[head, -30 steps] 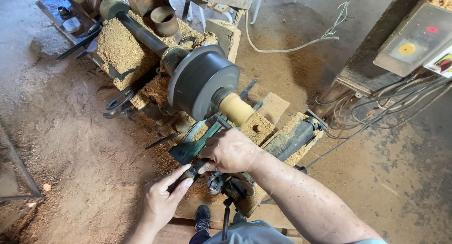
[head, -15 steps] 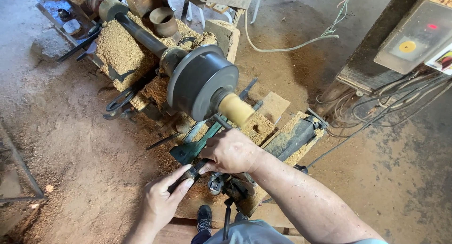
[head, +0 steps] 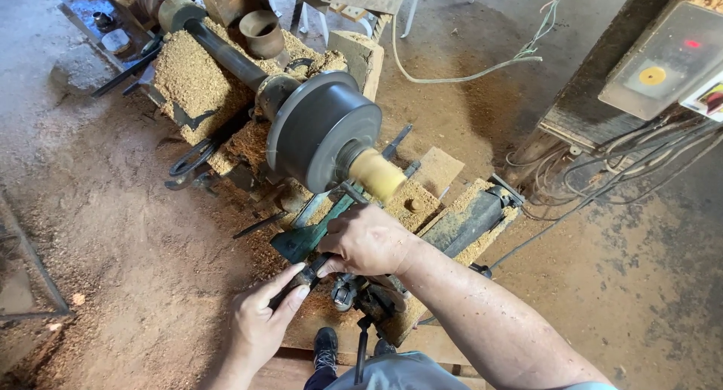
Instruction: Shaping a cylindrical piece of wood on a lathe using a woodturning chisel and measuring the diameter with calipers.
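Dark metal tool handle (head: pixel 312 268), slim and bar-shaped, lies at the near edge of the sawdust-covered wood lathe bed (head: pixel 459 224), just below the green metal tool rest (head: pixel 316 232). Left hand (head: pixel 260 326) reaches up from below and pinches the handle's lower end between thumb and forefinger, a narrow grip closed on the metal. Right hand (head: pixel 367 239) sits just above it, fingers curled down over the upper end of the same handle beside the tool rest; its grip seems closed on the handle, though the fingertips are hidden under the knuckles. Beyond the hands, a pale yellow cylindrical wooden blank (head: pixel 376 174) juts from the big dark grey round faceplate (head: pixel 325 130) (the blank's free end points toward the right hand). A long dark shaft (head: pixel 226 51) runs from the faceplate toward the far left corner of the lathe, with heaps of tan sawdust (head: pixel 192 77) beside it. A small brown wooden cup (head: pixel 263 32) stands near the far edge. A black shoe (head: pixel 325 346) shows on the floor below the hands.
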